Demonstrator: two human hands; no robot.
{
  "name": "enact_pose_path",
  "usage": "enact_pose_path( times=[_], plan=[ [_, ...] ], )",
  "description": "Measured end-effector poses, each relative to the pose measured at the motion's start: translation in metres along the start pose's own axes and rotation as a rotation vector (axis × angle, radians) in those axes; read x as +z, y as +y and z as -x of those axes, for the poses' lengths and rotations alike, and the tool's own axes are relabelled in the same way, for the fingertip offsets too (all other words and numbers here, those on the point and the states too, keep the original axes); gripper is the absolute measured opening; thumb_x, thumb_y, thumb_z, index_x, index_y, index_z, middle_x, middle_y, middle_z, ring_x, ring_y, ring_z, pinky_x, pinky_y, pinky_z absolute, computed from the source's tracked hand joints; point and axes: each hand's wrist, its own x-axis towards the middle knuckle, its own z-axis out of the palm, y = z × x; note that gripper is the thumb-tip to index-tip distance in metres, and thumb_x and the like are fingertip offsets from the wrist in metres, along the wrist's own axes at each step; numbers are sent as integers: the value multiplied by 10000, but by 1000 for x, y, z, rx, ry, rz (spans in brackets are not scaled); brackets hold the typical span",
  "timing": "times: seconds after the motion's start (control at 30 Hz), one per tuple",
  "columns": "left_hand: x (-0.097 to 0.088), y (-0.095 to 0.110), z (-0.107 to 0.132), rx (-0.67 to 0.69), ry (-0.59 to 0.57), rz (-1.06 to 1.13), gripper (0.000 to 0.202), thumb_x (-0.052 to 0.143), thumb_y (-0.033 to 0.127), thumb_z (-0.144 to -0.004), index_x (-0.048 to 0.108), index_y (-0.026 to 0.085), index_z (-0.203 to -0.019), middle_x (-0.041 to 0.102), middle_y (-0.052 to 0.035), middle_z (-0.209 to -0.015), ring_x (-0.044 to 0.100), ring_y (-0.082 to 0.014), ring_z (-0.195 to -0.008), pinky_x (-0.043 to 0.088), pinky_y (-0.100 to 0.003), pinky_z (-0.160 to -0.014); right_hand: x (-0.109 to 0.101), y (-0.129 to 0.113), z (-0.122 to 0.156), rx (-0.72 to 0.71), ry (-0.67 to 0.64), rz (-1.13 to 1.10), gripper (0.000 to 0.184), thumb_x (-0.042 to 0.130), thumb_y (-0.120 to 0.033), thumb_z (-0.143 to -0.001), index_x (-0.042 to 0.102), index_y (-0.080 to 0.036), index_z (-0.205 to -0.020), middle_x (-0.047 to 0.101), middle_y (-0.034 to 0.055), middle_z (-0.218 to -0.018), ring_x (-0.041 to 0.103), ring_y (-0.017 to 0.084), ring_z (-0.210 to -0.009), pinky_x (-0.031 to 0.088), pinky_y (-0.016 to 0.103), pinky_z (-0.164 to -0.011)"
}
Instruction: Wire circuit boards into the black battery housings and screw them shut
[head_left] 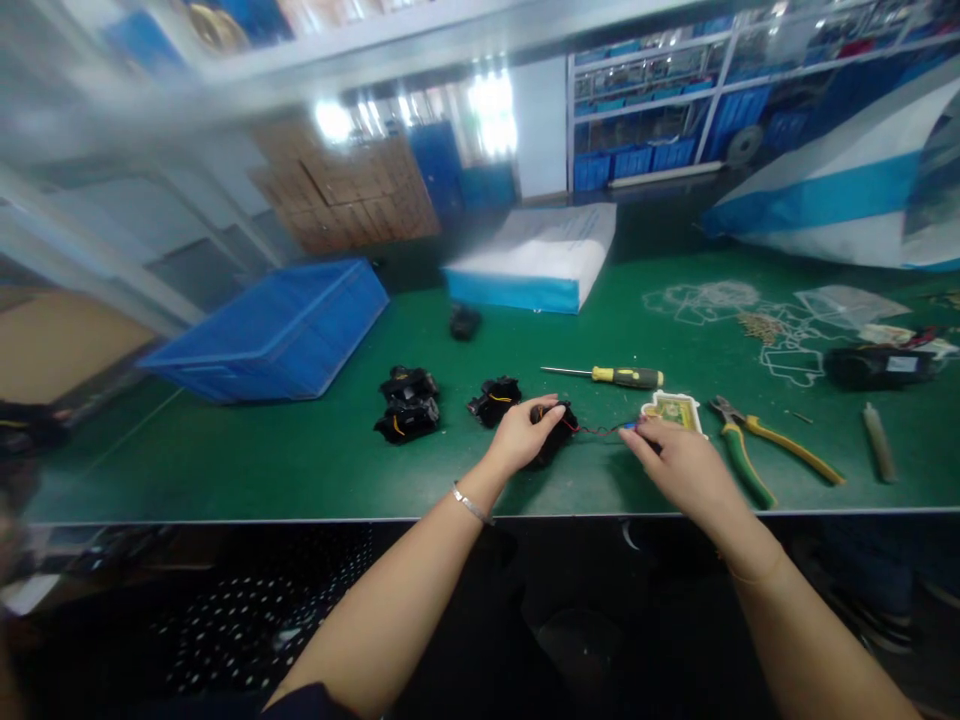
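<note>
My left hand [521, 436] is closed round a small black part [556, 428] with red and yellow wires, resting on the green bench [300, 460]. A thin red wire [596, 430] runs from it to my right hand [675, 458], whose fingertips pinch a small blue piece [631, 426] at the wire's end. Just beyond my right hand lies a small green circuit board in a pale frame [675, 410]. Three similar black parts [409, 400] [495, 398] lie to the left of my left hand.
A yellow-handled screwdriver [619, 376] lies behind the hands, green-and-yellow pliers [757, 448] to the right. A blue crate [277, 325] sits at the left, a white-and-blue bag [536, 258] at the back. Another black part [465, 320], a black device [877, 365] and a plastic bag [851, 303] lie farther off.
</note>
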Motion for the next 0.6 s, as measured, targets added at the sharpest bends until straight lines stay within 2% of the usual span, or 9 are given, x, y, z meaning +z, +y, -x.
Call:
enact_pose_path(
  times=[0.07,0.17,0.23,0.3,0.4,0.47,0.53,0.6],
  plan=[
    [-3,-2,1,-2,0,-1,404,533,467,-840,662,167,-1079,628,-79,-1215,565,-190,-1150,380,-324,-1051,-7,-6,6,66,-45,240,508,390,-546,-907,623,-204,-613,654,72,-670,599,219,-627,362,303,-559],
    [-7,-3,3,-16,-11,-16,364,551,438,-831,672,167,-1041,626,-82,-1216,572,-194,-1138,383,-331,-1050,-19,-12,21,229,21,442,557,363,-620,-883,649,-222,-617,628,76,-583,581,234,-541,285,302,-486],
    [-8,-2,4,-17,-5,-33,334,562,417,-824,677,168,-1015,628,-80,-1212,576,-195,-1132,387,-329,-1046,-23,-17,30,263,75,492,507,401,-613,-874,670,-233,-674,639,69,-605,583,238,-540,271,301,-474],
    [-8,-1,5,-8,10,-53,316,564,405,-823,675,175,-1009,628,-72,-1213,576,-192,-1130,390,-325,-1042,-20,-23,36,216,146,479,415,450,-560,-880,674,-233,-758,672,60,-719,601,233,-593,300,304,-484],
    [-5,0,7,8,20,-85,288,565,387,-821,675,190,-1000,630,-55,-1209,578,-187,-1122,401,-316,-1030,4,-36,35,47,222,266,303,453,-444,-919,641,-210,-875,671,61,-952,628,204,-756,410,295,-596],
    [-3,1,7,11,22,-112,257,572,355,-813,677,196,-985,630,-44,-1209,581,-181,-1113,410,-304,-1020,29,-45,27,-59,160,68,255,446,-384,-931,606,-200,-1007,631,72,-1100,630,174,-793,455,282,-696],
    [-1,2,8,6,28,-147,229,578,320,-803,677,205,-975,631,-31,-1206,588,-175,-1097,423,-294,-1003,54,-51,18,-51,99,-3,334,482,-365,-906,525,-183,-1183,566,110,-1227,635,184,-813,473,298,-721],
    [1,2,10,6,45,-185,212,581,305,-797,675,220,-967,635,-12,-1200,594,-169,-1079,435,-286,-987,75,-52,10,44,81,48,383,504,-358,-889,492,-161,-1217,578,132,-1195,637,215,-856,470,307,-694]
  ],
)
